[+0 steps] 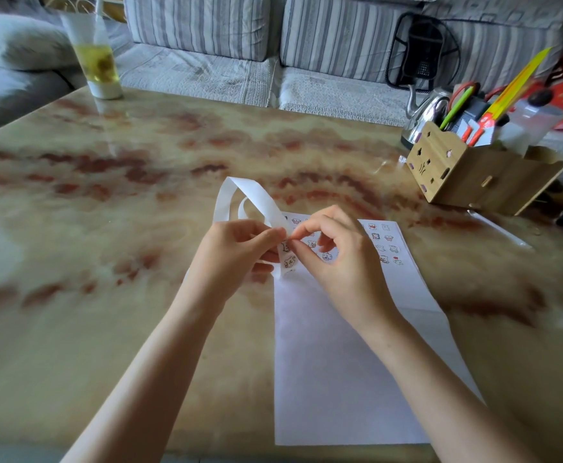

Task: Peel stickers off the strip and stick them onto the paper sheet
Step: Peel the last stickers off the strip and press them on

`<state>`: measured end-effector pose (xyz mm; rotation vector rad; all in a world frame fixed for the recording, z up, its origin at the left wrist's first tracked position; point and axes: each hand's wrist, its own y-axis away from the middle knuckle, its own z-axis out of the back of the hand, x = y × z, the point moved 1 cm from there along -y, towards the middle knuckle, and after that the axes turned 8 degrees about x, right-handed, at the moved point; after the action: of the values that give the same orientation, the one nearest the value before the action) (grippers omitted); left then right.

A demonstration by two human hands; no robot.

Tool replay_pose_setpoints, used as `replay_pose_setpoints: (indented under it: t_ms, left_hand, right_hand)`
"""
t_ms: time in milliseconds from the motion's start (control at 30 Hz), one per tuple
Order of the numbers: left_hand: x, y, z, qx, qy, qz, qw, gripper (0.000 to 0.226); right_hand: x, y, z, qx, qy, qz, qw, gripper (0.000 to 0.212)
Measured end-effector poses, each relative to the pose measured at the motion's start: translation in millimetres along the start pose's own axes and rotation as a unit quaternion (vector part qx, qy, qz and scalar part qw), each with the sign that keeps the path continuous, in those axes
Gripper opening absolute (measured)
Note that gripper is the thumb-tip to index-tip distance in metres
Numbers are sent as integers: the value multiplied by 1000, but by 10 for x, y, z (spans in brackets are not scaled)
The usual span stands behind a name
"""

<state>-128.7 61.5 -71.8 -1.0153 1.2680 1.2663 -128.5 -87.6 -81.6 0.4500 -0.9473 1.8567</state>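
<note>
A white sticker strip curls in a loop above the table and hangs down between my hands; its lower end carries small cartoon stickers. My left hand pinches the strip from the left. My right hand pinches at a sticker on the strip with thumb and forefinger, just beside the left fingertips. A white paper sheet lies flat on the table below the hands. Several stickers sit in rows on its far end, partly hidden by my right hand.
The marbled table holds a wooden pen organiser at the far right with a kettle behind it. A tall glass of yellow drink stands far left. A striped sofa runs behind the table.
</note>
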Motion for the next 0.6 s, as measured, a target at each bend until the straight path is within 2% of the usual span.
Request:
replay_pose_setpoints:
  t_ms: [200,367,500,600]
  left_hand:
    - [12,-28,55,-5,0,-4,1000,15]
    - [28,-46,91,-11,3,-7,1000,15]
    - [57,-81,163,-42,-30,-14,999,15]
    - [69,-100,268,-70,-38,-13,997,13]
  right_hand:
    - [55,-30,21,43,-58,-18,997,3]
    - [85,-22,43,48,-121,-42,991,6]
    - [33,-80,133,22,-248,-116,962,9]
    - [-83,-151,201,43,-240,-190,951,2]
